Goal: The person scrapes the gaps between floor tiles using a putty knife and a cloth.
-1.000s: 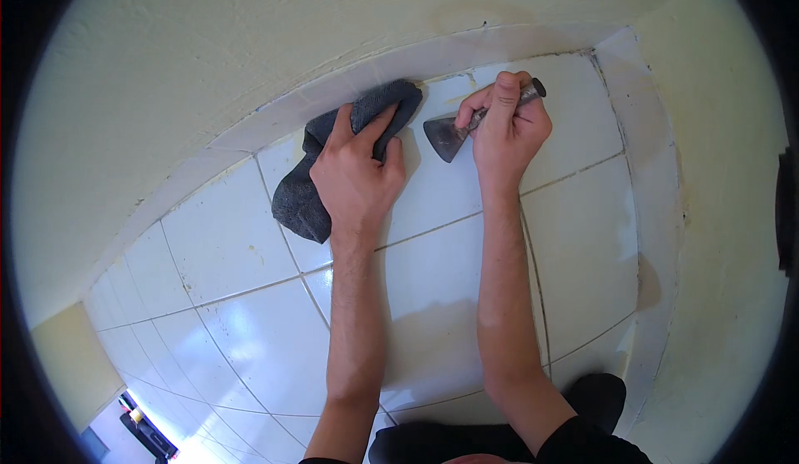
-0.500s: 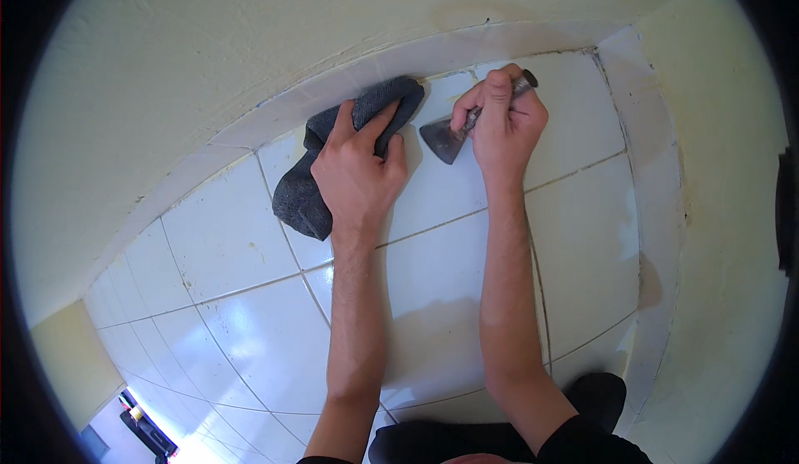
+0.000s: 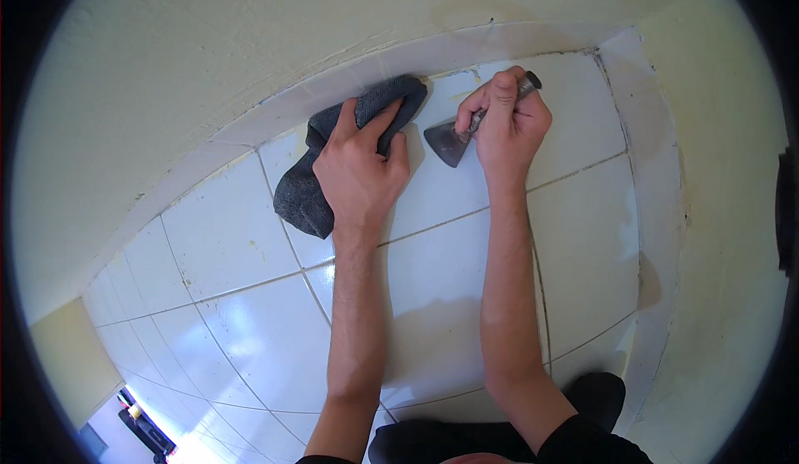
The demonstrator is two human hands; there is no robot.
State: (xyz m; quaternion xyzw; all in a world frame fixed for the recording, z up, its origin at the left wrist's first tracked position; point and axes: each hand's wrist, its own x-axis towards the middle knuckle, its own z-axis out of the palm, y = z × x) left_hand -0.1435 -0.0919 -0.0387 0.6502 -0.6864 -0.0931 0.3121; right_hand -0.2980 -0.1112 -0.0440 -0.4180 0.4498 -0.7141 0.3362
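My left hand (image 3: 358,173) presses a dark grey cloth (image 3: 304,198) against the white floor tiles, close to the skirting. Its fingers bend into the bunched fabric, and a loose end of the cloth hangs out to the left of the hand. To the right, my right hand (image 3: 508,127) grips the handle of a scraper (image 3: 446,143) with a wide, flared metal blade. The blade points left and toward me, over the tile between the two hands. Whether its edge touches the tile I cannot tell.
A pale tiled skirting (image 3: 466,48) runs along the far wall and meets the right wall in a corner with dark grime. Yellowish specks mark some floor tiles (image 3: 233,239). At the lower right lies a dark shoe (image 3: 598,397). Dark objects (image 3: 146,435) stand far off at lower left.
Both hands, the cloth and the scraper sit very slightly further right in the picture. The grip of each hand is the same.
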